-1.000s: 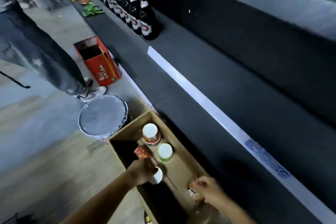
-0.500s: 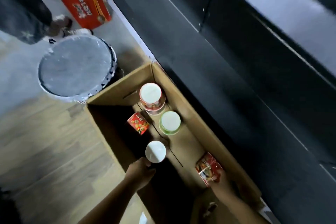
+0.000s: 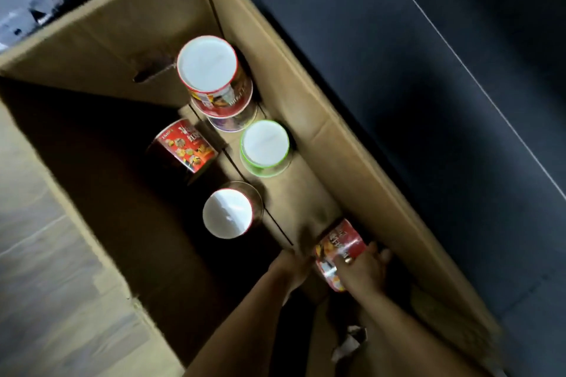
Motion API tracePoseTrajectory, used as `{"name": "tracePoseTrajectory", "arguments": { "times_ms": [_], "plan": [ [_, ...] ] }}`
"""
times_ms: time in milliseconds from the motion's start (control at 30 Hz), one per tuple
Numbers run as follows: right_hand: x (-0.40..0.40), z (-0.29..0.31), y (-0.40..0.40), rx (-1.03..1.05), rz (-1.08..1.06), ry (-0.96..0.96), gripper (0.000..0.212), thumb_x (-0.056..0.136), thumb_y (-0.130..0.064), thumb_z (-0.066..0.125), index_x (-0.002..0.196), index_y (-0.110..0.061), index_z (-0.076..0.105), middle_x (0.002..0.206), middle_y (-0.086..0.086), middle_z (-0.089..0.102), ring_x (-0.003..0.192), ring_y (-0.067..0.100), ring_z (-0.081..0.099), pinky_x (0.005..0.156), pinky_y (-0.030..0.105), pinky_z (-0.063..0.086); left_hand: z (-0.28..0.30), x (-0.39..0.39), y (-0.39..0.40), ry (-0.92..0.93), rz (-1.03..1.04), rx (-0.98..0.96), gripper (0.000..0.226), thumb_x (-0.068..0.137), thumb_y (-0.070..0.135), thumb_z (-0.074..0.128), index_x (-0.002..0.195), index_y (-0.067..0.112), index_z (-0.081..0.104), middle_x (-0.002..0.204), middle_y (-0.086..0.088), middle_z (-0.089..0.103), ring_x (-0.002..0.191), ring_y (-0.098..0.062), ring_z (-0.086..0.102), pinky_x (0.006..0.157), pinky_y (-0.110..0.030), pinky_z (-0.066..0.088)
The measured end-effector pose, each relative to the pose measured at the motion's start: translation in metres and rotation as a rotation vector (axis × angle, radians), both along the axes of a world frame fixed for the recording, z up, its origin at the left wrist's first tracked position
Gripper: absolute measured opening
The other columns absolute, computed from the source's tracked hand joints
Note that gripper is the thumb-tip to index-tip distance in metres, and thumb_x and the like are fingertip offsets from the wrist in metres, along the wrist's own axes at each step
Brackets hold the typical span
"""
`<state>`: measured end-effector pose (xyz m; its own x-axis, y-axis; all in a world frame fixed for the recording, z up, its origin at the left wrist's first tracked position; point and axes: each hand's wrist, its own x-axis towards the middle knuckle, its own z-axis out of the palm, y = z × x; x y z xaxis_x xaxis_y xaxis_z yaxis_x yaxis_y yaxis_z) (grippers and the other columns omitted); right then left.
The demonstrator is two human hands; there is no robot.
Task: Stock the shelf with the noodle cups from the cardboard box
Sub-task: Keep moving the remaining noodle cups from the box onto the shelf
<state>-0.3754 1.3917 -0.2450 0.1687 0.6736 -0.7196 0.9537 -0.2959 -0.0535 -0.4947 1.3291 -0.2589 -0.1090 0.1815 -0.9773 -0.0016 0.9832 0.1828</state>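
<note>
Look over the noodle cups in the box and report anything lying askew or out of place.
Most cups stand bottom-up. One red cup lies tipped on its side near the dark left part of the cardboard box, unlike its neighbours. Another red cup lies sideways in the right hand. Nothing looks spilled or crushed.

Grey wood-plank floor [image 3: 46,254]; dim light.

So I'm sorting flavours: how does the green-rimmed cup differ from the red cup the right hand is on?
The green-rimmed cup stands with its plain white end up and is untouched; the red cup lies on its side, printed wall showing, gripped by the right hand. Rim colours differ: green against red. Both sit inside the cardboard box.
</note>
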Motion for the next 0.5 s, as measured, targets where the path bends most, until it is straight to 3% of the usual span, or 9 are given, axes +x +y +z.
{"name": "tracePoseTrajectory", "arguments": {
  "times_ms": [100,167,200,267,333,433,500],
  "plan": [
    [0.001,-0.001,0.001,0.03,0.098,0.0,0.041,0.092,-0.04,0.053,0.115,-0.008,0.065,0.12,0.02,0.056,0.118,0.033,0.046,0.105,0.031,0.028,-0.002,0.014,-0.003,-0.134,0.32,-0.023,0.051,0.091,0.05,0.053,0.129,0.017,0.051,0.116,-0.01,0.063,0.098,-0.025,0.064,0.074,-0.029,0.052],
    [-0.001,-0.002,0.002,-0.012,0.079,0.053,0.04,0.095,-0.042,0.049,0.104,-0.01,0.071,0.115,0.019,0.062,0.111,0.031,0.052,0.102,0.031,0.035,0.001,0.019,-0.005,-0.236,0.494,-0.052,0.037,0.093,0.05,0.051,0.121,0.026,0.052,0.103,-0.006,0.066,0.078,-0.02,0.066,0.055,-0.024,0.051],
    [-0.001,-0.003,0.0,-0.061,0.024,0.107,0.038,0.094,-0.041,0.05,0.105,-0.011,0.071,0.119,0.018,0.06,0.11,0.031,0.054,0.099,0.031,0.039,0.002,0.02,-0.007,-0.256,0.559,-0.068,0.038,0.092,0.049,0.053,0.123,0.028,0.049,0.107,-0.006,0.065,0.08,-0.021,0.066,0.052,-0.024,0.051],
    [-0.002,-0.005,-0.006,-0.169,-0.115,0.221,0.032,0.095,-0.029,0.054,0.121,-0.013,0.064,0.139,0.013,0.041,0.12,0.031,0.048,0.103,0.031,0.038,0.0,0.022,-0.007,-0.299,0.665,-0.076,0.053,0.088,0.047,0.061,0.132,0.026,0.042,0.117,-0.01,0.062,0.09,-0.027,0.066,0.055,-0.031,0.055],
    [-0.001,-0.006,-0.013,-0.223,-0.181,0.279,0.032,0.094,-0.015,0.054,0.126,-0.014,0.06,0.146,0.009,0.026,0.129,0.029,0.039,0.104,0.027,0.033,0.005,0.023,-0.005,-0.308,0.709,-0.068,0.064,0.084,0.045,0.067,0.135,0.019,0.037,0.119,-0.01,0.06,0.096,-0.028,0.065,0.065,-0.037,0.057],
    [0.002,0.002,-0.015,-0.072,-0.204,0.268,0.029,0.087,-0.001,0.057,0.113,-0.015,0.063,0.136,0.009,0.032,0.124,0.03,0.042,0.105,0.03,0.035,0.011,0.021,-0.007,-0.166,0.675,-0.064,0.066,0.084,0.03,0.07,0.136,0.016,0.031,0.123,-0.012,0.056,0.104,-0.03,0.061,0.085,-0.047,0.055],
    [0.002,0.017,-0.011,-0.001,-0.178,0.213,0.041,0.081,-0.001,0.062,0.117,-0.021,0.056,0.13,0.008,0.034,0.122,0.031,0.041,0.106,0.041,0.036,0.02,0.018,-0.012,-0.138,0.658,-0.056,0.059,0.087,0.021,0.067,0.135,0.016,0.033,0.122,-0.012,0.056,0.103,-0.029,0.061,0.079,-0.046,0.057]
  ]
}}
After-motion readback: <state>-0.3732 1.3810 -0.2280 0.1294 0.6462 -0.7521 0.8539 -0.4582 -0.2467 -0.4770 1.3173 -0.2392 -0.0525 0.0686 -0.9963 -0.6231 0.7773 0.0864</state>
